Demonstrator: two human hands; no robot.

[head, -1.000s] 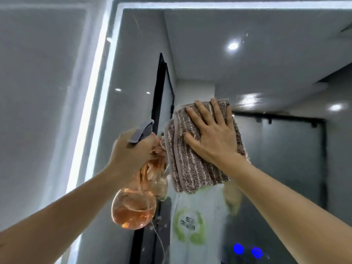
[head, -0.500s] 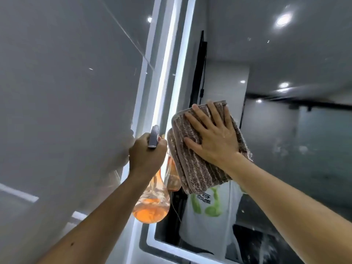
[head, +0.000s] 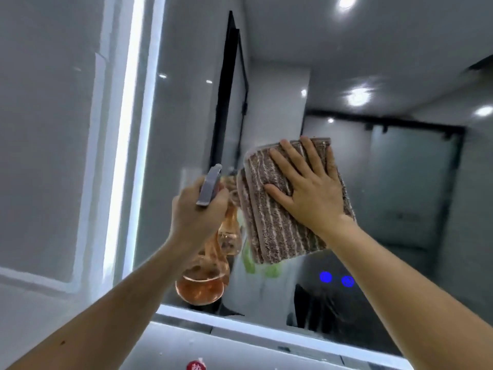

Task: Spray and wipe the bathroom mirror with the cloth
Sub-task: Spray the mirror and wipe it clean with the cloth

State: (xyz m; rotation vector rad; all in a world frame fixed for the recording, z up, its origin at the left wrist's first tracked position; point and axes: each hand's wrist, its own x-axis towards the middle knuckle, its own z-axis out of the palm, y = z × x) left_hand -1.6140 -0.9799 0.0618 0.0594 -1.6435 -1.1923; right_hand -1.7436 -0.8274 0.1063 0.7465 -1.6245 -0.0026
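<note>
- While the left hand wraps closed around the neck of a clear spray bottle, its round base holds orange liquid filling roughly the lower part.
- Grey trigger head sticks up above the fist.
- Right hand, fingers spread flat, presses a folded brown striped cloth against the bathroom mirror, just right of the bottle.
- Red round label at the bottom edge bears a white character, too cropped to read.
- Two blue lights glow on the glass.
</note>
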